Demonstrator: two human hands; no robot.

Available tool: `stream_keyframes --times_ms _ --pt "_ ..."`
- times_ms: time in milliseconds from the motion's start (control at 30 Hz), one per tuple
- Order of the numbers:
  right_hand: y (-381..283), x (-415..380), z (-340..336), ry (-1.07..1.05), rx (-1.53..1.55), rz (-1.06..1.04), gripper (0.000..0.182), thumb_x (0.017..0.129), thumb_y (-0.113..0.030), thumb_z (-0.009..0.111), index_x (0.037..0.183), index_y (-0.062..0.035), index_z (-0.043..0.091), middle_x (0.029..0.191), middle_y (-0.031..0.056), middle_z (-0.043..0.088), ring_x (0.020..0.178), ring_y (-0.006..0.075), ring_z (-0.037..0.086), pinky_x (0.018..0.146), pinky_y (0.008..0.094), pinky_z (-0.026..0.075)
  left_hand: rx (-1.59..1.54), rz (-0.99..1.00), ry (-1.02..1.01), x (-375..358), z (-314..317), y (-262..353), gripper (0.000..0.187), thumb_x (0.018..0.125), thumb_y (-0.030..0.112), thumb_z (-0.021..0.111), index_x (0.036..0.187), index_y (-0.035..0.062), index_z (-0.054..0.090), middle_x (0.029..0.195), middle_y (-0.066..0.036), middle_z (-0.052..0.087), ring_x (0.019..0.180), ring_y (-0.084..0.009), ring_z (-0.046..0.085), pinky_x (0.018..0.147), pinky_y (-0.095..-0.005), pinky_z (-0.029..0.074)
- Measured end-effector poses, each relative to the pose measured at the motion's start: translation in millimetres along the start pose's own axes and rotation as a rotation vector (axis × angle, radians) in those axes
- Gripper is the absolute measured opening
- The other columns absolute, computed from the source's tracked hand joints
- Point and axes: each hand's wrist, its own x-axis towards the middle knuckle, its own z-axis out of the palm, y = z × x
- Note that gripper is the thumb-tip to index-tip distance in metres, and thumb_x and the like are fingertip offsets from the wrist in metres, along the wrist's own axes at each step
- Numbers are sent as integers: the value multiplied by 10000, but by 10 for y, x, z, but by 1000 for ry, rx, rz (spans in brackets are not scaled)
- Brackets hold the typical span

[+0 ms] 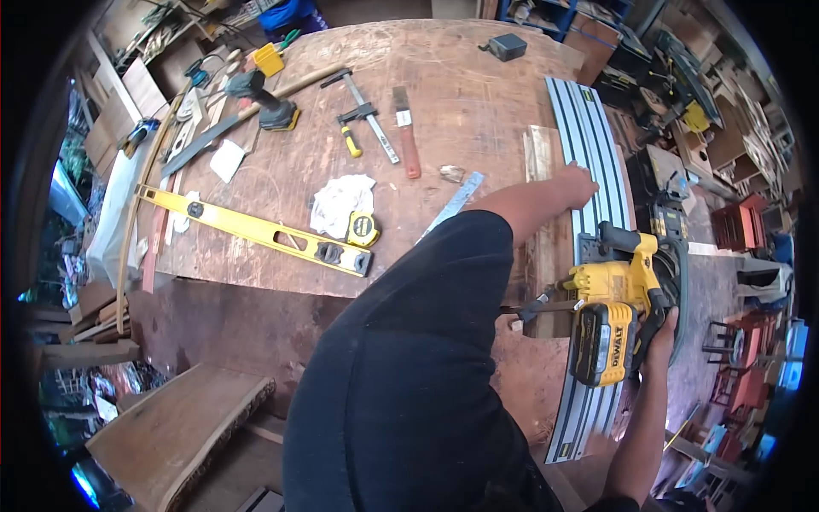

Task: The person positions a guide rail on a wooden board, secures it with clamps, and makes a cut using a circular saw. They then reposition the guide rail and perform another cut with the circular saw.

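Observation:
My right hand [661,337] grips the rear handle of a yellow cordless track saw [616,294], which sits on a long grey guide rail [589,145] along the right side of a wide wooden slab [461,94]. My left hand [576,183] reaches forward and presses flat on the rail, next to a narrow wood strip [539,154]. My black sleeve covers the slab's near middle.
On the slab lie a yellow spirit level [256,229], a tape measure [363,229], a white rag [339,203], a steel ruler [452,205], a bar clamp [365,115], a chisel [407,132] and a drill [264,98]. Shelves and clutter ring the bench; a plank [171,431] lies lower left.

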Motion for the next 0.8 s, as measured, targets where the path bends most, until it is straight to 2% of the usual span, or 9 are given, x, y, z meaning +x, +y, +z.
stream_keyframes --times_ms 67,167,200,267,800 --pt "-10 -6 18 47 21 -24 611 930 -620 319 759 -85 560 600 33 540 500 153 493 483 260 386 41 8 43 -86 -70 41 351 849 140 530 1194 139 596 1206 -151 575 1188 -285 512 1070 -446 305" --pt "-43 -44 71 62 9 -47 595 934 -606 345 769 -78 564 608 29 538 515 148 498 492 252 389 3 2 38 -86 -68 42 353 859 139 518 1205 138 586 1234 -154 559 1218 -286 487 1107 -460 255" --pt "-49 -36 67 66 12 -48 594 934 -605 352 773 -76 566 609 28 537 516 147 499 494 249 390 1 -2 38 -74 -59 34 353 859 139 518 1205 138 586 1234 -154 559 1218 -286 487 1107 -460 255" --pt "-60 -39 64 53 1 -53 592 933 -605 357 776 -75 567 611 28 538 517 147 500 496 247 390 -19 5 35 -49 -28 19 435 794 147 585 1228 137 565 1265 -172 536 1217 -286 485 1099 -458 262" --pt "-77 34 112 51 16 -73 577 940 -591 353 786 -79 567 623 24 534 535 142 498 518 253 388 25 21 55 -47 7 29 381 802 156 576 1183 143 590 1200 -138 574 1174 -263 523 1062 -456 301"
